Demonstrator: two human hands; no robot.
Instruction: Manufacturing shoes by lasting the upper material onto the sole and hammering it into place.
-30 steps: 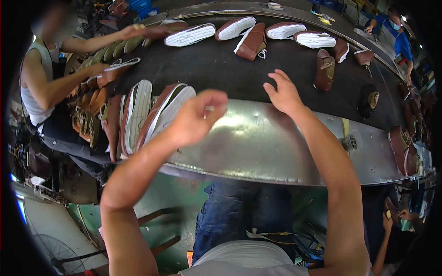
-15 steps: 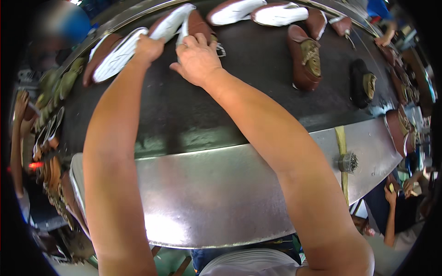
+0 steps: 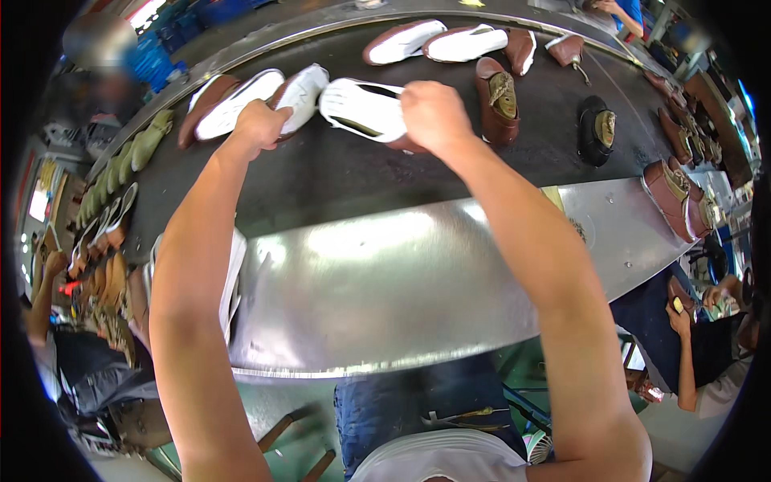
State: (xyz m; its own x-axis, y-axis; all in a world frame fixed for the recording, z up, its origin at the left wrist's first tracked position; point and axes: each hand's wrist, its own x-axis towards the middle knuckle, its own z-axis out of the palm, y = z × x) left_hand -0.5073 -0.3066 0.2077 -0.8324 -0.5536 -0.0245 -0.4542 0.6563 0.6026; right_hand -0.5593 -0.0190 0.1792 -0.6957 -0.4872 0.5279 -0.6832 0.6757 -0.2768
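Note:
My right hand [image 3: 438,116] is closed on one end of a brown shoe [image 3: 365,108]. That shoe is tilted, its white side towards me, with a dark gap and a greenish strip showing in it. At the left, my left hand [image 3: 261,127] is closed at the near end of another brown shoe with a white sole [image 3: 302,95]; its fingertips are partly hidden. Just beyond that hand lies a further white-soled shoe [image 3: 241,104], sole up. Two more white-soled shoes lie farther back, one a sole-up shoe [image 3: 401,42] and beside it another [image 3: 466,44].
The dark work surface [image 3: 321,193] carries an upright brown shoe [image 3: 498,100] and a black shoe [image 3: 596,132]. A metal ledge [image 3: 377,297] runs along my side. Green shoe forms [image 3: 148,138] line the left; brown shoes [image 3: 679,201] stand right. A co-worker's hand [image 3: 679,317] holds a shoe.
My right hand has moved right with a shoe, which now stands apart from its neighbour. My left hand has shifted to the near end of another shoe. The whole view has also shifted.

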